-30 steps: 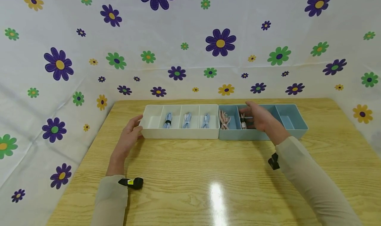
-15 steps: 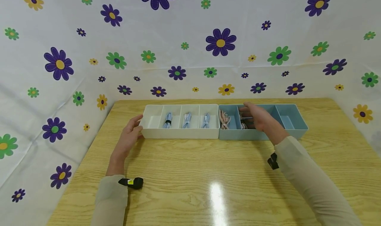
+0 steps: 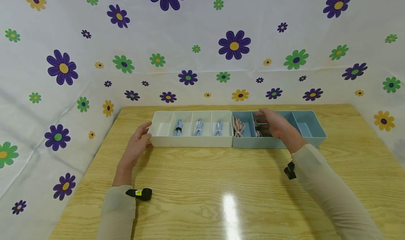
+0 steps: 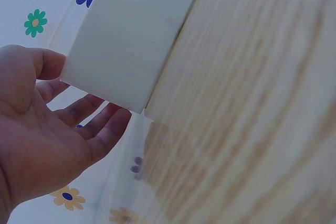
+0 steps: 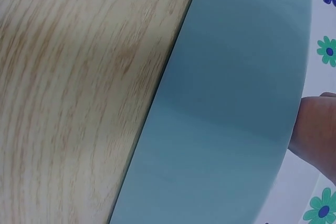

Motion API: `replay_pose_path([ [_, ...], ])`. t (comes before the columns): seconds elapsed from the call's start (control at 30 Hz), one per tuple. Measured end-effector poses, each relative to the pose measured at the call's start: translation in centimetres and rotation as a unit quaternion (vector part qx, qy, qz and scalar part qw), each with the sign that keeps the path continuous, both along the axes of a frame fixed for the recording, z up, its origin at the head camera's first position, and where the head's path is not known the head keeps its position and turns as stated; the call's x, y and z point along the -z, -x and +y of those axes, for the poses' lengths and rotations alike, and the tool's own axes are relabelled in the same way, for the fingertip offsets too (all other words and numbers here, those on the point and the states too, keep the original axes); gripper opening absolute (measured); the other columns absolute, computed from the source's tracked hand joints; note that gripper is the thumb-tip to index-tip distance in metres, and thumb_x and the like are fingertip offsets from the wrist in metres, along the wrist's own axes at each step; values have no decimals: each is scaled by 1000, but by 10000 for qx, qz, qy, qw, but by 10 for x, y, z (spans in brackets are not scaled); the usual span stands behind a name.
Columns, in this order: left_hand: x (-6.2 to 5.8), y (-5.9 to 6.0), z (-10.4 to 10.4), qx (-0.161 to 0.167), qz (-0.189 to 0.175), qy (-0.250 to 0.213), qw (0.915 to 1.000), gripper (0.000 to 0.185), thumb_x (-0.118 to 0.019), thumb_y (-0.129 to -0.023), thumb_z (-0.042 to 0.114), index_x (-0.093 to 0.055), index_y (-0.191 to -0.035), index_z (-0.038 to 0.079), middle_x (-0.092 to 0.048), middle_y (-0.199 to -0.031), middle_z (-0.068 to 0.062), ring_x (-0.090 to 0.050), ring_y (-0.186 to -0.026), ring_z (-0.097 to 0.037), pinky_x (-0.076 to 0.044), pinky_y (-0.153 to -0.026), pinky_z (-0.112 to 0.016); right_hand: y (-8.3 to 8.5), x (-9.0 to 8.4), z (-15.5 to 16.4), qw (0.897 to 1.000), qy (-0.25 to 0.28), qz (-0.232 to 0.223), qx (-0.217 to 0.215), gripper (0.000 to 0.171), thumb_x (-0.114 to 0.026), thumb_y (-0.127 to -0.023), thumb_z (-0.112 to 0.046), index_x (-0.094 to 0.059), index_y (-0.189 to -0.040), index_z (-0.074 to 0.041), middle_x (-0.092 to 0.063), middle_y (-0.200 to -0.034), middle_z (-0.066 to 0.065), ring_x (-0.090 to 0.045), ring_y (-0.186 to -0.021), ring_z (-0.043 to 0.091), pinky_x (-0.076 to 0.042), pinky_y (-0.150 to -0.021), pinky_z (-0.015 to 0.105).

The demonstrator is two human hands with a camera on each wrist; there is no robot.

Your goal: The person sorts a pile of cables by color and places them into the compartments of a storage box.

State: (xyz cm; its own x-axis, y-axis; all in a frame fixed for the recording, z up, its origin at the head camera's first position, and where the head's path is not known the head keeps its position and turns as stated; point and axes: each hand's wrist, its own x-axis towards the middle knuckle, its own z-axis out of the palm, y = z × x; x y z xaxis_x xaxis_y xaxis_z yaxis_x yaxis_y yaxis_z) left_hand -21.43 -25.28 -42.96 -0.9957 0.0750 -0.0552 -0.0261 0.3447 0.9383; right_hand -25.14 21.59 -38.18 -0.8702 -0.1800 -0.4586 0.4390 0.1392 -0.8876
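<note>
I see my left hand (image 3: 136,146) resting against the end wall of the white tray (image 3: 190,141), at the end farthest from the blue tray (image 3: 311,138). In the left wrist view the fingers (image 4: 97,124) lie nearly straight along that end wall and the thumb (image 4: 44,61) sits at the tray's upper corner; the grip is relaxed and closed round nothing, only touching the wall.

My right hand (image 3: 274,124) reaches into the blue tray, over the second compartment counted from the white tray. A pink cable bundle (image 3: 258,130) with a black tie lies there under my fingertips. The fingers curl down toward it, but I cannot tell whether the grip has closed on the cable or only hovers at it; the right wrist view shows just the blue wall (image 5: 231,108) and a bit of the hand (image 5: 314,129).

The two trays stand end to end, touching, on the wooden tabletop (image 3: 202,190), the white one to the left of the blue one. In the white tray, the three compartments nearest the blue tray each hold one light blue coiled cable (image 3: 198,127). In the blue tray, the compartment just beside the white tray holds another pink cable (image 3: 238,127). A flowered white sheet (image 3: 202,39) hangs behind the trays.
</note>
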Motion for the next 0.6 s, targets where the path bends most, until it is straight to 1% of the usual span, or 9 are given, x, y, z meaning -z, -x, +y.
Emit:
replay_pose_path([
  [0.27, 1, 0, -1, 44, 65, -42, 10000, 54, -32, -106, 15, -21, -159, 11, -30, -155, -24, -38, -132, -38, -36, -105, -55, -1, -1, 0, 9999, 121, 46, -18, 60, -23, -109, -35, -20, -156, 2, -14, -162, 25, -16, -148, 43, -18, -119, 51],
  [0.4, 0, -1, -1, 93, 109, -125, 9998, 55, -32, -107, 15, -17, -160, 12, -31, -154, -25, -39, -131, -39, -36, -105, -56, -2, -2, 0, 9998, 174, 76, -6, 60, -23, -109, -35, -19, -157, 2, -12, -162, 25, -14, -148, 43, -18, -119, 51],
  [0.5, 0, -1, 0, 104, 123, -158, 9997, 55, -32, -107, 15, -17, -159, 12, -32, -153, -25, -40, -129, -39, -37, -104, -56, -2, -3, -1, 9996, 223, 31, 158, 61, -26, -109, -34, -17, -157, 2, -13, -162, 25, -15, -148, 42, -18, -119, 50],
  [0.6, 0, 0, 0, 94, 115, -135, 9998, 53, -31, -106, 13, -21, -159, 12, -33, -152, -24, -40, -129, -38, -37, -104, -55, -1, -3, -1, 9990, 281, -44, 348, 62, -28, -108, -33, -15, -157, 2, -14, -161, 26, -18, -148, 41, -20, -119, 49],
])
